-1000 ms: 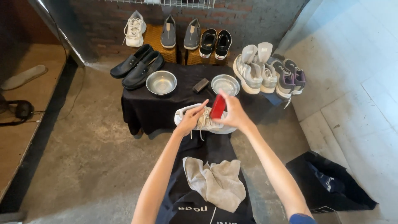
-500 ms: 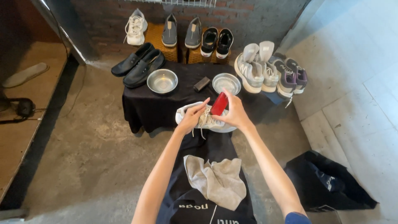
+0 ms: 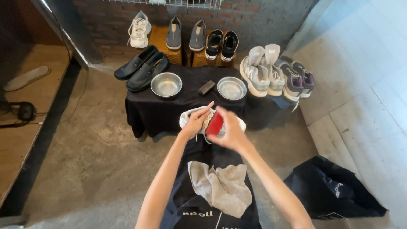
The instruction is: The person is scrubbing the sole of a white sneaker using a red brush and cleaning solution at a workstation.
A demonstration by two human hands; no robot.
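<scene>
Scrubbing white sneaker [image 3: 191,117] at near edge of black-draped table [image 3: 140,108], head view; left hand [image 3: 196,123] clasps shoe steady; right hand [image 3: 229,131] grips red brush [image 3: 215,123] against upper; judgement: short firm strokes, shoe pinned flat, pressure light near laces; grey cloth [image 3: 220,186] on lap below; two metal bowls [image 3: 166,84] behind, within reach.

Two metal bowls [image 3: 166,84] [image 3: 231,88], one grey cloth [image 3: 220,186], one black bag [image 3: 335,191], one red brush [image 3: 214,124], eleven shoes including the held white sneaker [image 3: 190,116], one loose insole [image 3: 26,78].
</scene>
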